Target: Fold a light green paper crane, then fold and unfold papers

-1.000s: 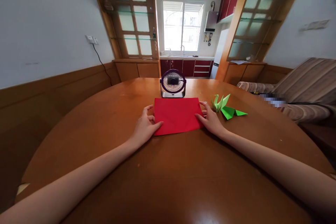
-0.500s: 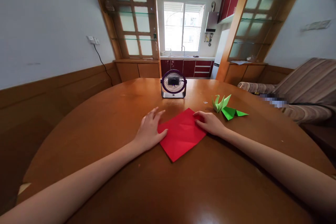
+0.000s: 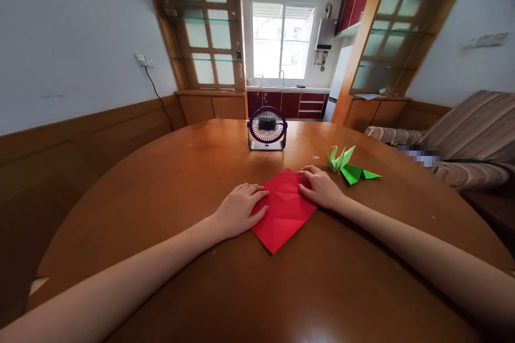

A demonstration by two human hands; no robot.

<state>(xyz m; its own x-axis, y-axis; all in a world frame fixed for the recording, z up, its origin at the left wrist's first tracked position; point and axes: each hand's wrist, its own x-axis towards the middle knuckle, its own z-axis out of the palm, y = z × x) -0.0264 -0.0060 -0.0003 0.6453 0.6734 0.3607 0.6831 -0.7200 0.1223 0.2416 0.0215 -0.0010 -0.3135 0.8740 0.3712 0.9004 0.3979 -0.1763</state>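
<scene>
Resting flat on the round wooden table (image 3: 161,198), the left hand (image 3: 239,213) is laid palm down with fingers extended onto the left edge of the red paper (image 3: 284,211); nothing is gripped. The creased sheet is set corner-on, diamond-wise, at mid-table, near a small purple fan (image 3: 267,128). Its right corner is pressed by the right hand (image 3: 322,188), fingers curled. A green origami figure (image 3: 348,166) is noted just beside that hand
</scene>
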